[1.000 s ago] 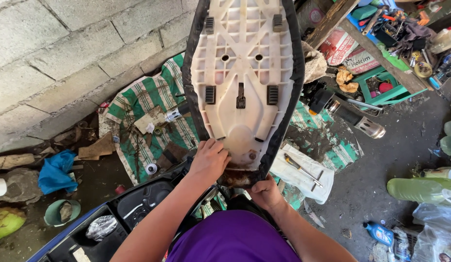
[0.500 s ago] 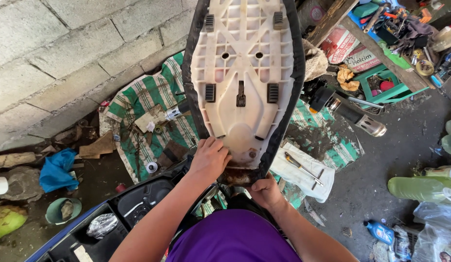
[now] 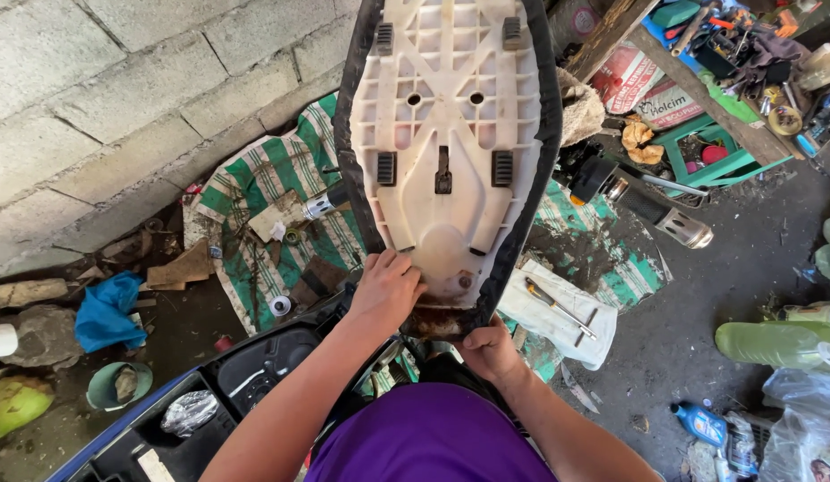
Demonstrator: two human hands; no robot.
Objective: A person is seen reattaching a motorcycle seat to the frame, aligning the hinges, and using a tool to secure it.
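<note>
Both hands work at the near end of an upturned scooter seat (image 3: pixel 446 143) that fills the upper middle of the frame, its cream plastic underside facing the camera inside a rim of black cover. At the lower centre the left hand (image 3: pixel 386 290) lies on that underside with its fingers curled and pressed flat against the plastic, close to the rusty hinge end; whether anything is pinched beneath them cannot be told. Just right of it and lower, the right hand (image 3: pixel 491 350) grips the bottom edge of the seat, fingers folded around the rim — the thumb side is hidden. Below the seat, in the lower left, the open storage bay (image 3: pixel 209 402) of the scooter shows dark, with a crumpled clear bag inside it. A green and white striped cloth (image 3: pixel 272 183) spreads over the ground behind the seat, carrying small parts and scraps of cardboard. On the right of the seat a white cloth (image 3: pixel 558 312) holds a screwdriver (image 3: pixel 558 306), and farther up to the right lies a metal exhaust pipe (image 3: pixel 651 205). A grey block wall (image 3: pixel 120 89) takes up the upper left of the frame, and a blue rag (image 3: pixel 107 308) sits on the dirt at the left edge — near a green bowl (image 3: pixel 116 386).
</note>
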